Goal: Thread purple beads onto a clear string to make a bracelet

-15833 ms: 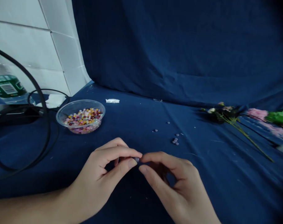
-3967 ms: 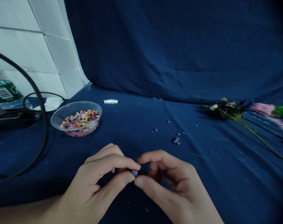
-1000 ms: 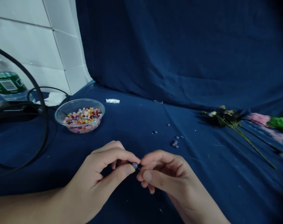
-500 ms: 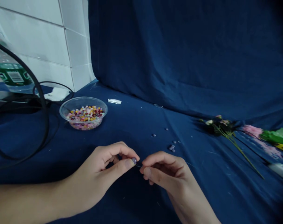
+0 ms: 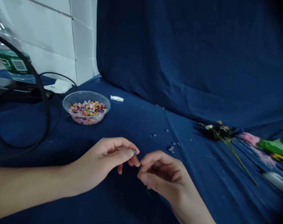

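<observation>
Between the thumb and forefinger of my left hand (image 5: 101, 161) is a small purple-grey bead (image 5: 134, 151). My right hand (image 5: 169, 180) is close beside it on the right, its thumb and forefinger pinched on a thin clear thread (image 5: 148, 190) whose end hangs below the fingers. Beyond my hands, several matching purple beads (image 5: 171, 148) lie loose on the dark blue cloth (image 5: 132, 124). A clear plastic bowl (image 5: 86, 119) of mixed coloured beads stands to the left, behind my left hand.
Black cable loops (image 5: 47, 115) and a green-labelled bottle (image 5: 16, 63) are at the left. A white wrapper (image 5: 116, 98) lies behind the bowl. To the right are artificial flowers (image 5: 221, 132), a pink and green item (image 5: 250, 139) and a computer mouse (image 5: 277, 182).
My left hand has moved slightly up with the bead, and its lower fingers now show beneath. The thread end now hangs below my right fingers. The camera view has shifted and tilted slightly.
</observation>
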Available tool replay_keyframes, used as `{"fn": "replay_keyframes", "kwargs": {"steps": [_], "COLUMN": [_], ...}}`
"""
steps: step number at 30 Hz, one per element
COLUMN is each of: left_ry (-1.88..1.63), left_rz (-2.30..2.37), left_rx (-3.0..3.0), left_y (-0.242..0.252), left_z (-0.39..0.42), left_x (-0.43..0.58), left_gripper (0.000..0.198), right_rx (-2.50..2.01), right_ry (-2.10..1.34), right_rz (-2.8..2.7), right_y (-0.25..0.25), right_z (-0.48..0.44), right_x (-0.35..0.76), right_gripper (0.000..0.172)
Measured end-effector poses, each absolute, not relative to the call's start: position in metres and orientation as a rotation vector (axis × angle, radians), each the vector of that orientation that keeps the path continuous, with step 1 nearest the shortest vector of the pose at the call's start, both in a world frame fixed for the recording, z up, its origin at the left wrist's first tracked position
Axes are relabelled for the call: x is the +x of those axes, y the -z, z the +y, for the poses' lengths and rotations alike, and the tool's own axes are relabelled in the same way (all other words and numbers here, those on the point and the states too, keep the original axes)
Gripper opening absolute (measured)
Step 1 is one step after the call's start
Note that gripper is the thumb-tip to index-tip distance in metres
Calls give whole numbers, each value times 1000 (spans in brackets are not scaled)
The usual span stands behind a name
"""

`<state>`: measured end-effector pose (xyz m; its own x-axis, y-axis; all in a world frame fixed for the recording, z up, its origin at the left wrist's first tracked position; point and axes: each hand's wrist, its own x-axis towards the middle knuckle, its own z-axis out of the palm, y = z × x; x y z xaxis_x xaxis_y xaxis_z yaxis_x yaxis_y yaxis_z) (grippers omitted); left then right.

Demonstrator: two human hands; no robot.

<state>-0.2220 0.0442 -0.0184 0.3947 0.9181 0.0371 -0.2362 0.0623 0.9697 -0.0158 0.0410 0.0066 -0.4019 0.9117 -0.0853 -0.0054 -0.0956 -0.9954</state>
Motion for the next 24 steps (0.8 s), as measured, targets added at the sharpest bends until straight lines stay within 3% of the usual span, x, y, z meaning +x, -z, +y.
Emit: {"fn": "replay_keyframes", "kwargs": {"steps": [24], "left_ry": [-899], "left_rz": [567], "left_rx": [908], "left_y": [14], "left_z": [47], "left_x": [-222], "left_gripper": [18], "right_rx": [-1073], "right_ry": [-1328], "right_rz": [-1508], "right_y": [-17], "right_z": [35], "right_x": [-17], "right_gripper": [10]}}
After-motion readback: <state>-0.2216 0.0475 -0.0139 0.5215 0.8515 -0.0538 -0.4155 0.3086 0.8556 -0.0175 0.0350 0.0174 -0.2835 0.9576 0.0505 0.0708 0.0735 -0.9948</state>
